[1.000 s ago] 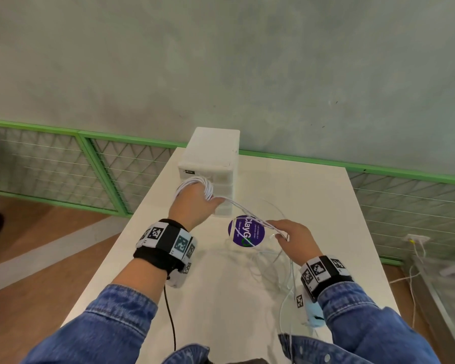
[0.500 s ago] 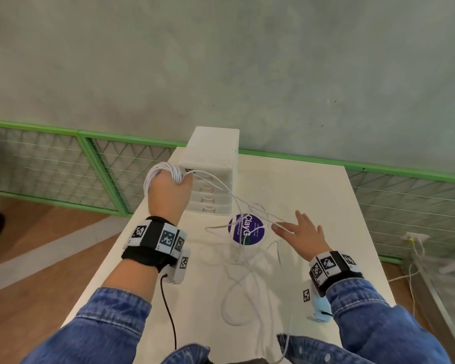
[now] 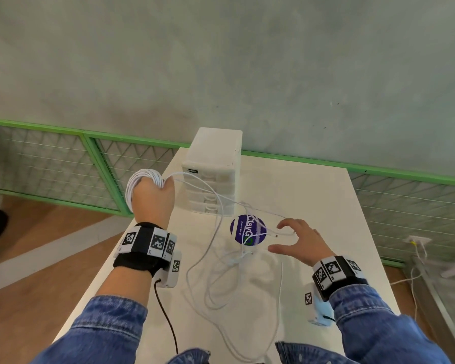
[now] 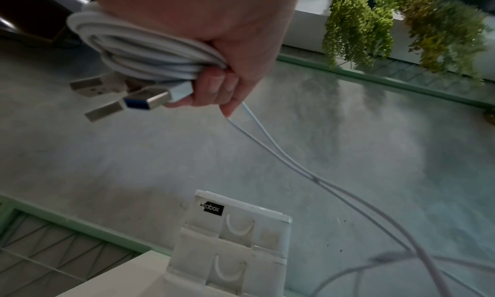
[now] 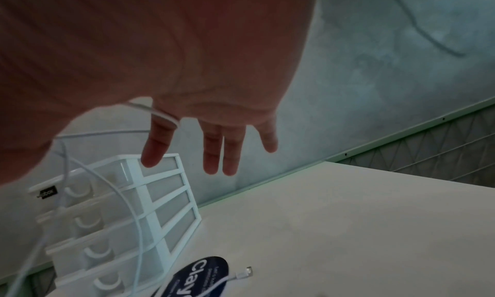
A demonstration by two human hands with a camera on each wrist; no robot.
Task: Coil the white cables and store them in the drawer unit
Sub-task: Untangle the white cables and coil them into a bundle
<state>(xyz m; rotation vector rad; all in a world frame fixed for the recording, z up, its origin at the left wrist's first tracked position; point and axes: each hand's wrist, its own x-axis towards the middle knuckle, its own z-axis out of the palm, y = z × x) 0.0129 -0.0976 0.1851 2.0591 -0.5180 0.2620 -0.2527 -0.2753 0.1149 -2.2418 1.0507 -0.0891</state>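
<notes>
My left hand [image 3: 153, 198] is raised left of the white drawer unit [image 3: 213, 174] and grips a coil of white cables [image 3: 142, 177] wound round it. The left wrist view shows the coil [image 4: 139, 54] in my left hand [image 4: 219, 90], with USB plugs [image 4: 144, 100] sticking out. Two strands run from it down to loose cable [image 3: 221, 279] on the table. My right hand [image 3: 297, 241] hovers open beside a purple round lid [image 3: 247, 229], and one strand crosses its index finger [image 5: 160, 132]. All the drawers [image 5: 120, 217] look closed.
The white table [image 3: 313, 195] is narrow, with its left edge just under my left forearm. A green-framed mesh fence [image 3: 50, 164] and a grey wall stand behind it. A black wire [image 3: 166, 313] hangs from my left wrist. A loose connector [image 5: 246, 272] lies by the lid.
My left hand has carried the coil up and to the left, away from the drawer front. My right hand has let go of the strand it pinched and now stands open.
</notes>
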